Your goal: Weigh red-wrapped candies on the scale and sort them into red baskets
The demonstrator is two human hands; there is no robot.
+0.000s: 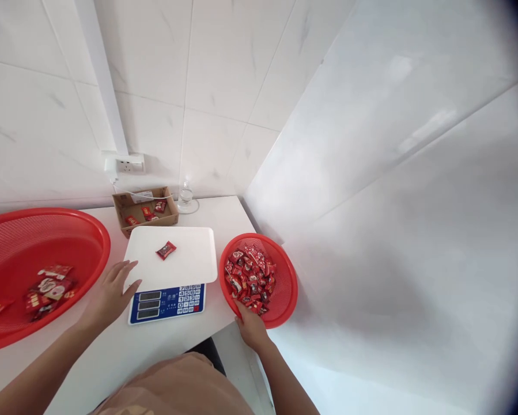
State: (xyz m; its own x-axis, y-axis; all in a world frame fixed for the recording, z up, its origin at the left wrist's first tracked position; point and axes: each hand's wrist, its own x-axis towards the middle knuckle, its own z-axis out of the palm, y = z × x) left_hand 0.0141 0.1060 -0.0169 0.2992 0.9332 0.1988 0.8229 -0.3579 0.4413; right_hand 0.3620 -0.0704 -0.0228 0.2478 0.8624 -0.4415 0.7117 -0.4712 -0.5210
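Note:
A digital scale (pixel 172 302) with a white weighing plate (pixel 189 262) stands on the table, and one red wrapped candy (pixel 166 250) lies on that plate. My left hand (pixel 114 294) hovers at the plate's left edge, fingers apart and holding nothing. At the right, my right hand (pixel 252 328) grips the near rim of a small red plastic basket (pixel 284 305). Inside it is a heap of red and brown wrapped candies (pixel 252 274). The basket sits at the table's right edge, partly beyond it.
A large red basket (pixel 98 230) with some wrapped packets (pixel 51 291) stands at the left. Behind the scale is an open cardboard box (pixel 166 219) holding several packets. A clear glass object (pixel 185 196) stands beside it, below a wall socket (pixel 127 165). Walls close off the back and right.

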